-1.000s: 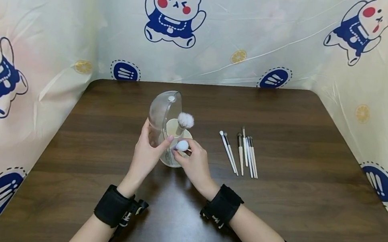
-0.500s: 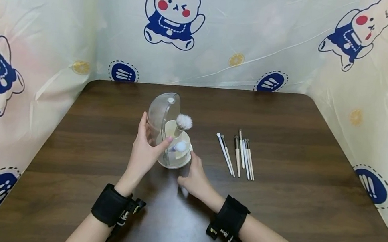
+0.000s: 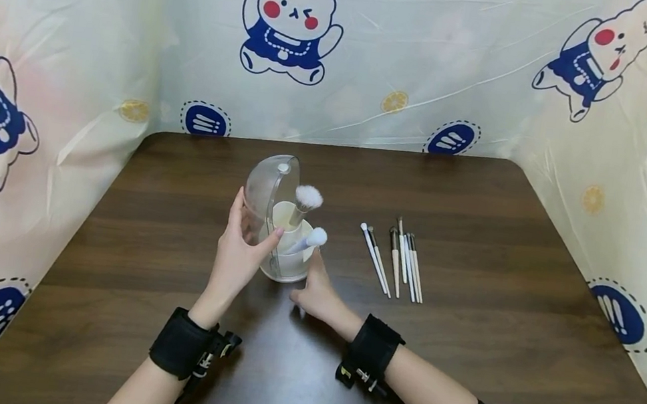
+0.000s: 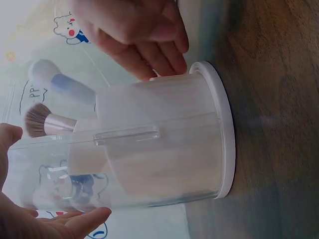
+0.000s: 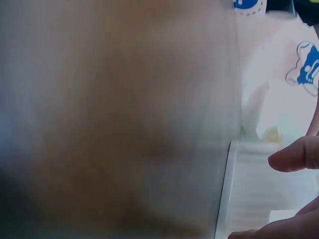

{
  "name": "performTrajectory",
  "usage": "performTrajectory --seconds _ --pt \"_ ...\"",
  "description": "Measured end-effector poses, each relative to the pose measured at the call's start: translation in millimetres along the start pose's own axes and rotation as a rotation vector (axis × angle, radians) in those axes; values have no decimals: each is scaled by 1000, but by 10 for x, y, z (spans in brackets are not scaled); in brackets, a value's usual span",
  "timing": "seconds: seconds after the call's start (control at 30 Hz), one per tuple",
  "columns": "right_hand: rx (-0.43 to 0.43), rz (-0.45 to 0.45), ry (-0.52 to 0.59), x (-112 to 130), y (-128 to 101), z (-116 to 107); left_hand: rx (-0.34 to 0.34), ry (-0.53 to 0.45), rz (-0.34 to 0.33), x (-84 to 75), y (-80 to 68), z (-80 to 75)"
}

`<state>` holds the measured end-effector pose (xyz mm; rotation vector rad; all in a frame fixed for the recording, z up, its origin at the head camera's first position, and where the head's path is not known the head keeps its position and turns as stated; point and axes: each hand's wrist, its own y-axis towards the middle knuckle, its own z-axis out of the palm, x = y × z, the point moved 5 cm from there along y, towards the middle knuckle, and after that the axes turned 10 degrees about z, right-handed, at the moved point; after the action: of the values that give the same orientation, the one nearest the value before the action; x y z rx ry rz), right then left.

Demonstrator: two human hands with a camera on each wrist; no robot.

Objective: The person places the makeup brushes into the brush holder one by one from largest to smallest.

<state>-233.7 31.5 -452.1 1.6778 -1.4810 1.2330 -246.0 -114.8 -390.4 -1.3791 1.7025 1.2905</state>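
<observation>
Centre of the head view, on the dark table [image 3: 481, 201]: one round brush holder [image 3: 286, 261] with its clear domed cover [image 3: 267, 188] swung open, your left hand [image 3: 238, 252] curled around the cover's side, thumb on its front edge. Inside stand a fluffy white brush [image 3: 307, 199] and a blue-handled brush [image 3: 309, 239]. Your right hand [image 3: 315, 292] rests at the holder's base, fingers loosely bent and holding nothing; loose brushes [image 3: 395, 258] lie right of centre, well apart.
</observation>
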Motion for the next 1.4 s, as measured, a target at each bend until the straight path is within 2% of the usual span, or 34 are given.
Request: performTrajectory --seconds 0.1,0.3,0.4,0.57,0.7,0.9,1.07,1.2,1.4 --pt "-18 -38 30 -4 105 -56 7 4 -4 8 -2 3" --pt "-54 -95 16 0 253 -127 -4 5 -6 0 -2 5" --pt "-57 -23 16 0 217 -123 -9 9 -8 1 -2 -3" --pt "-51 153 52 5 30 -61 -12 4 -5 6 3 -2" --pt "-22 228 124 35 -87 22 -15 -3 -3 3 3 -7" --pt "-35 196 140 51 -85 77 6 -4 -8 17 -1 -2" --pt "-81 139 73 35 32 1 19 -3 -17 32 -11 -7" --pt "-86 118 9 33 137 -85 20 10 -16 30 -8 -14" --pt "-69 133 -10 56 149 -120 19 12 -9 21 5 -20"
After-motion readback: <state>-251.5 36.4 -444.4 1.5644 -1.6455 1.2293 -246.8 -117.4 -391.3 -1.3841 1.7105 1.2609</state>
